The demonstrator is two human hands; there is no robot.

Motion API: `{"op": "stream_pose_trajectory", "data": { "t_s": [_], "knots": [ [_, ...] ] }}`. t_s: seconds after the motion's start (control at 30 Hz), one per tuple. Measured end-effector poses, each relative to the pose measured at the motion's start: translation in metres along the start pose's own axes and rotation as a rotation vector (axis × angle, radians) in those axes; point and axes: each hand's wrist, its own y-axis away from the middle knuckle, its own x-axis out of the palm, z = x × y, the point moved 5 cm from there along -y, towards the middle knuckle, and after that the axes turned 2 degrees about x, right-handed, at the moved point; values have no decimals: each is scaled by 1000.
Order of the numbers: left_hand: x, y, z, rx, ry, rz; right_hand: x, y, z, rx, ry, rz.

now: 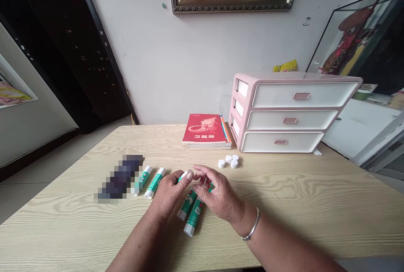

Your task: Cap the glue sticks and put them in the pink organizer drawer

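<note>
My left hand [170,190] is closed around a green and white glue stick [184,175], its thumb lying along the upper end. Just to the right, my right hand [217,192] is held with thumb and fingers apart, its fingertips close to that end; whether they touch it I cannot tell. Below the hands lie two more green glue sticks, a nearer one [193,219] and another [187,207] beside it, their far ends partly hidden by my right hand. Left of my left hand lie a glue stick [155,183] and a further glue stick [145,176].
Several small white caps [221,164] stand on the wooden table [284,213] beyond my right hand. Behind them are a stack of books with a red cover [205,129] and a pink and white drawer unit [287,112]. A dark, pixelated item [121,177] lies at left.
</note>
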Motion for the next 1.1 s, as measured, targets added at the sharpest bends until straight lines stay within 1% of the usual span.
{"op": "stream_pose_trajectory", "data": {
  "t_s": [0.1,0.13,0.2,0.27,0.33,0.6,0.87,0.97,1.1],
  "knots": [
    [-16,0,11,-68,19,-166,-11,0,-11,57,-45,-61],
    [-21,0,14,-81,46,-204,-16,-1,-15,76,-67,-97],
    [-27,1,18,-87,98,-244,-24,-4,-21,110,-106,-179],
    [-30,2,18,-78,140,-255,-29,-6,-24,147,-142,-239],
    [-30,2,18,-65,173,-256,-31,-7,-25,183,-170,-270],
    [-32,2,20,-15,213,-286,-37,-9,-21,211,-174,-316],
    [-28,5,9,-53,63,-243,-39,-11,-28,242,-119,-307],
    [-29,5,7,6,42,-243,-39,-11,-28,238,-129,-306],
    [-32,6,10,59,45,-270,-38,-12,-28,249,-144,-289]
  ]
}}
